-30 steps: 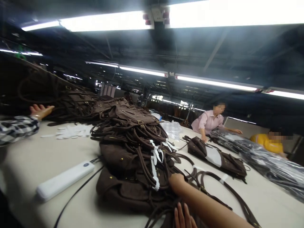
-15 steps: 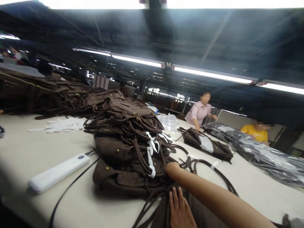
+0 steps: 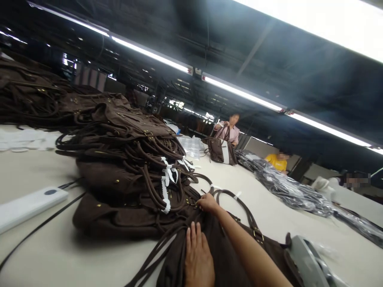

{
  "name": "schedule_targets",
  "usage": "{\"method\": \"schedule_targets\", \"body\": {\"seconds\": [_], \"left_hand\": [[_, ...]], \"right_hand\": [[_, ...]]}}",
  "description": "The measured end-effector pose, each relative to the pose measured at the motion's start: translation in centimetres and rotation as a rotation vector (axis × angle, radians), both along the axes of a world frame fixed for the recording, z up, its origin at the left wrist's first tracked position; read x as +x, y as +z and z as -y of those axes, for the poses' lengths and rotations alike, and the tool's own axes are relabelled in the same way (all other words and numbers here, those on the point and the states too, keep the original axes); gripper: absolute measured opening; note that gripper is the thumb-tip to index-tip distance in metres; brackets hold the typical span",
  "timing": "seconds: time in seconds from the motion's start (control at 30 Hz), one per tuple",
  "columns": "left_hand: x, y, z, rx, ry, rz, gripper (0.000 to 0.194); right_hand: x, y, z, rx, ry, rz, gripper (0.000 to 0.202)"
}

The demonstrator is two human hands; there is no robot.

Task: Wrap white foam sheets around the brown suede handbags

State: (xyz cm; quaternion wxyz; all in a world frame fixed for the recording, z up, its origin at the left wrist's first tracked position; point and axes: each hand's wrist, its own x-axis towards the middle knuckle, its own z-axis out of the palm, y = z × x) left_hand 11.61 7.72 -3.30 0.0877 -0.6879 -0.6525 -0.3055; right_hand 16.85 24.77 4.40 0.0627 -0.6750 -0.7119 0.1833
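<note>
A dark brown bag (image 3: 227, 255) lies on the pale table in front of me. My left hand (image 3: 199, 255) rests flat on it, fingers stretched out and palm down. Beyond it, my right hand (image 3: 208, 202) is closed on the bag's upper edge, near small brass fittings; the fingertips pinch there. Thin brown straps trail from the bag to the lower left. Just left of my hands stands a pile of brown bags (image 3: 119, 171), their looped handles wrapped with white strips (image 3: 165, 191).
A white oblong device (image 3: 32, 207) with a black cable lies at the left. A grey device (image 3: 309, 259) sits at the lower right. Across the table a person holds up a brown bag (image 3: 221, 151). Plastic-wrapped goods (image 3: 284, 187) line the far right.
The view has swung right, bringing the grey device into sight. My right hand's fingers now show at the bag's edge. The person across has lifted a bag upright.
</note>
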Motion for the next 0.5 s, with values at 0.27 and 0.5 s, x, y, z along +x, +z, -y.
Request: {"method": "schedule_targets", "body": {"seconds": [0.27, 0.5], "left_hand": [[-0.6, 0.5, 0.5, 0.033, 0.014, 0.101, 0.036], [-1.2, 2.1, 1.0, 0.133, 0.024, 0.142, 0.041]], "right_hand": [[0.8, 1.1, 4.0, 0.225, -0.092, -0.14, 0.035], [3.7, -2.3, 8.8, 0.436, 0.019, 0.002, 0.034]]}}
